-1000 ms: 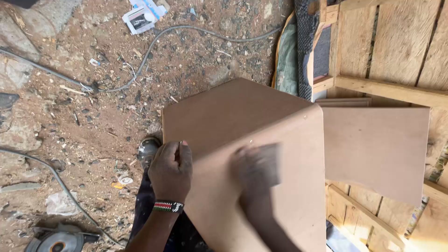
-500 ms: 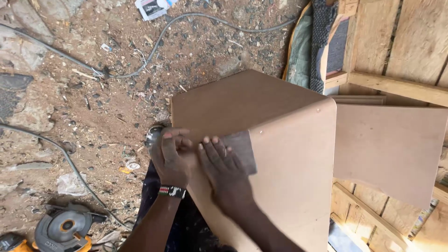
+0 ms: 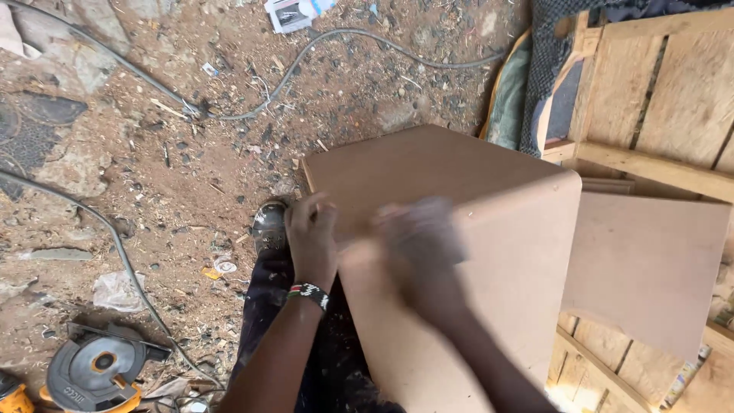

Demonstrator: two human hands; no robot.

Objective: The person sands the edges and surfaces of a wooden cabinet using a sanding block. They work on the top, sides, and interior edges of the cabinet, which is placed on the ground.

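So there's this brown fibreboard panel (image 3: 474,298) with a rounded corner, sitting tilted over a second board (image 3: 413,172) of the same colour, both just in front of the person's legs; the left hand (image 3: 312,239) is clamped on the panel's left edge, fingers curled over it, with a beaded wristband (image 3: 309,292) on the wrist; the right hand (image 3: 420,245) is flat-ish on the panel face but it's a total motion blur, so honestly can't tell how open it is or whether anything is under it; a third flat board (image 3: 650,268) lies to the right, resting on a wooden pallet frame (image 3: 657,107) made of pale planks; a dark shoe (image 3: 269,226) pokes out just beside the left hand, on the dirt floor (image 3: 153,168), which is littered with sawdust and little stones; a grey cable (image 3: 344,38) snakes across the top, another runs down the left side; a circular saw (image 3: 95,373) with an orange body sits bottom left, well apart from the boards; some crumpled paper packaging (image 3: 294,11) is up at the top edge.
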